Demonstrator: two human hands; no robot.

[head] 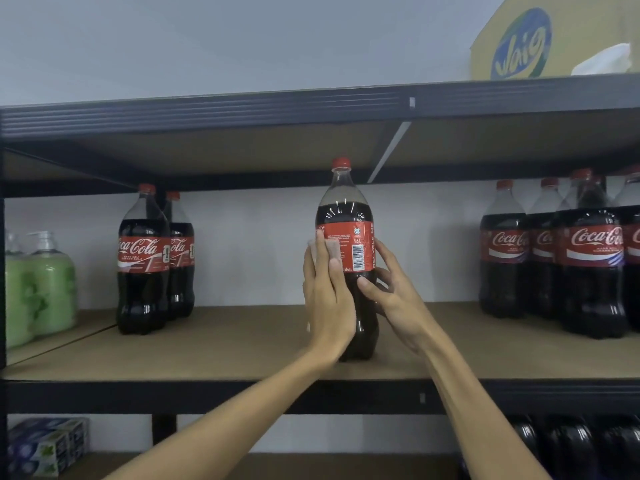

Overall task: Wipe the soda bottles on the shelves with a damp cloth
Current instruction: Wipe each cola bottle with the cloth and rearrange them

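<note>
the bottle stands upright on the middle of the shelf, the barcode side of its label facing out. the left grip lies flat on its 9 o'clock side, fingers straight, pressing a pale cloth against the label. the right grip is clamped on the 3 o'clock side – thumb across the front, just under the label. two colas stand well apart at 9 o'clock, green soap jugs beyond them – a cola cluster at 3 o'clock.

Brown shelf board: cola bottle centre, two bottles left, cluster right, green soap dispensers far left.
</note>
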